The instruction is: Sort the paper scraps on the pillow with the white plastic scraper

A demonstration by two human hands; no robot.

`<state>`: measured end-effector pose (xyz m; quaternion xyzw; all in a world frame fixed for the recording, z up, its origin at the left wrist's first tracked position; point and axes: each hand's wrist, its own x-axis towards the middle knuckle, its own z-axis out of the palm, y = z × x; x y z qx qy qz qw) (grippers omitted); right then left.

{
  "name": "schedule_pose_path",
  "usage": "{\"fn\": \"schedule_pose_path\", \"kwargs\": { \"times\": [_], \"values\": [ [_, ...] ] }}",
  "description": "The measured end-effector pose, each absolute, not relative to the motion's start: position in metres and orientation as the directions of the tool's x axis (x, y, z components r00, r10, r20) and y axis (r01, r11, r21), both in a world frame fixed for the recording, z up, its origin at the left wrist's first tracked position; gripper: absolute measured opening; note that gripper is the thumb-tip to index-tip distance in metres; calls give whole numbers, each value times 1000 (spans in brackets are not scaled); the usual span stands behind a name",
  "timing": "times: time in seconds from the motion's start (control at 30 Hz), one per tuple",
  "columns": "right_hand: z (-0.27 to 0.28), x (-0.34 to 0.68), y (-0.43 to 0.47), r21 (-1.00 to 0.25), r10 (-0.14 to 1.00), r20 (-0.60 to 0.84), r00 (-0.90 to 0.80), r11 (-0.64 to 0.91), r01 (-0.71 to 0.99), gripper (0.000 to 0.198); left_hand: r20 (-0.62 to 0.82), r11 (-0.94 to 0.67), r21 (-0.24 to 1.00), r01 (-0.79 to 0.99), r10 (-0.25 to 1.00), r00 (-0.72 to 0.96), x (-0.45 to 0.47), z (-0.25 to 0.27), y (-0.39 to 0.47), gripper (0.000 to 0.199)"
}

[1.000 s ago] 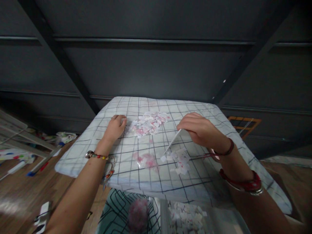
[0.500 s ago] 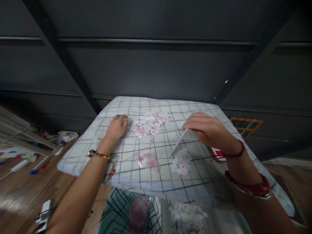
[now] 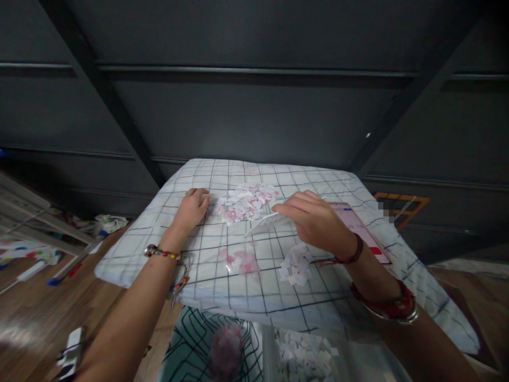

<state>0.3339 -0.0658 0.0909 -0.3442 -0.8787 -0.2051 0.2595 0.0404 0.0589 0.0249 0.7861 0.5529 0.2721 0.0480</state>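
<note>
Pinching thin white piece (image 3: 264,223) in right hand (image 3: 314,220), tilted just above checked cloth (image 3: 318,180), between big paper-scrap pile (image 3: 248,201) and small scrap pile (image 3: 296,264). Left hand (image 3: 193,208) beside big pile, fingers curled; can't tell if gripping. Phone (image 3: 353,218) partly behind right hand. Scrap-filled container (image 3: 306,353) below cloth edge.

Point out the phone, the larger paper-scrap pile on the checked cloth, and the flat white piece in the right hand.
Phone (image 3: 361,228): head view, on the lit screen.
Larger paper-scrap pile (image 3: 247,203): head view, middle of its top.
Flat white piece (image 3: 268,222): head view, on its exposed part.
</note>
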Motion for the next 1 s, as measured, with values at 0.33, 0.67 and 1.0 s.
{"fn": "schedule_pose_path", "kwargs": {
  "times": [0.33,0.67,1.0],
  "values": [
    [97,334,-73,179,471,571,-673,729,661,38,377,-387,381,840,894,241,40,23,60,38],
    [79,335,-56,261,483,680,-551,542,798,35,369,-382,352,854,896,248,40,24,59,42],
    [71,340,-47,241,456,751,-478,485,841,35,433,-429,379,820,865,253,42,28,57,37]
  ]
}}
